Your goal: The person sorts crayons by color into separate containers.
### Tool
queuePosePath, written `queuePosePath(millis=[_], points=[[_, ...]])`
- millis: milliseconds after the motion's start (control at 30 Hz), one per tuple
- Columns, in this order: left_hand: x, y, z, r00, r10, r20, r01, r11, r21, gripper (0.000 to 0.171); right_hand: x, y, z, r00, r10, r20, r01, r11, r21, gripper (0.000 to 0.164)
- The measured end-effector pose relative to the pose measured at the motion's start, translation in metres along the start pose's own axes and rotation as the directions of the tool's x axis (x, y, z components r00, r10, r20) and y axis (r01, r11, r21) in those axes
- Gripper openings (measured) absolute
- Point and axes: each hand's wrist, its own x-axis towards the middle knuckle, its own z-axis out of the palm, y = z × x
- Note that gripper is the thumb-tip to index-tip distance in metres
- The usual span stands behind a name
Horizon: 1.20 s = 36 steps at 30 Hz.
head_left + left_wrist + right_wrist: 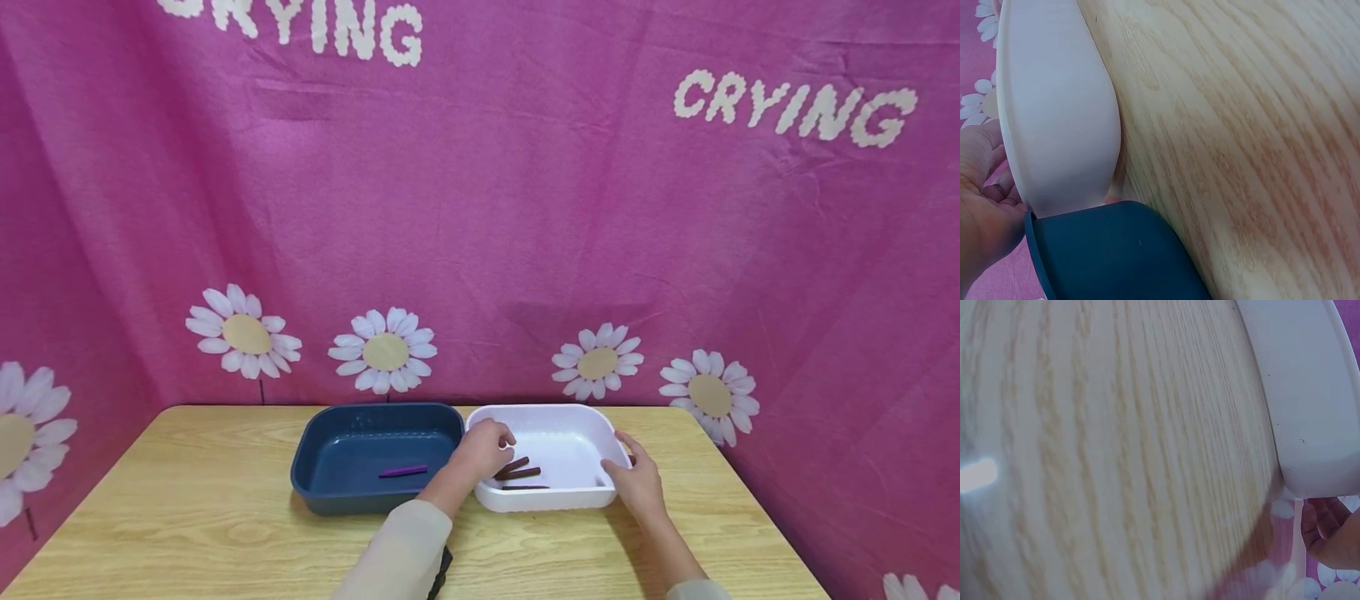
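Observation:
A white plastic tray [570, 498] stands on the table, with several dark brown sticks [522, 473] lying at its left end. My left hand [483, 450] reaches over the tray's left rim, fingers bent above the sticks and partly covering them. In the left wrist view this hand [982, 194] shows behind the rim, its fingers curled; I cannot tell whether anything is between them. My right hand [639, 482] holds the tray's right wall, thumb over the rim and fingers outside. The right wrist view shows the right hand's [1332, 534] bent fingers at the tray's end.
A dark blue tray [352, 503] stands directly left of the white one, their ends meeting. One purple stick [403, 472] lies inside it. Behind the wooden table [202, 533] hangs a pink cloth [480, 208] with daisies. A black object [442, 571] shows beside the left sleeve.

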Motion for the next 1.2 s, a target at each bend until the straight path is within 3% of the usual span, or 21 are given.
queuePosePath(millis=[533, 833, 1200], points=[[-0.003, -0.002, -0.011, 0.997, 0.079, -0.022, -0.081, 0.992, -0.100, 0.013, -0.002, -0.003, -0.001, 1.000, -0.005, 0.004, 0.005, 1.000, -0.003, 0.058], [-0.013, 0.004, -0.032, 1.000, 0.025, 0.000, -0.024, 0.989, -0.146, 0.018, -0.001, -0.002, 0.000, 1.000, 0.000, 0.021, 0.001, 1.000, -0.010, 0.060], [-0.031, -0.011, -0.051, 0.999, 0.010, -0.052, -0.020, 0.981, -0.193, 0.019, -0.001, -0.003, -0.002, 1.000, -0.020, 0.022, 0.020, 0.999, -0.029, 0.059]])
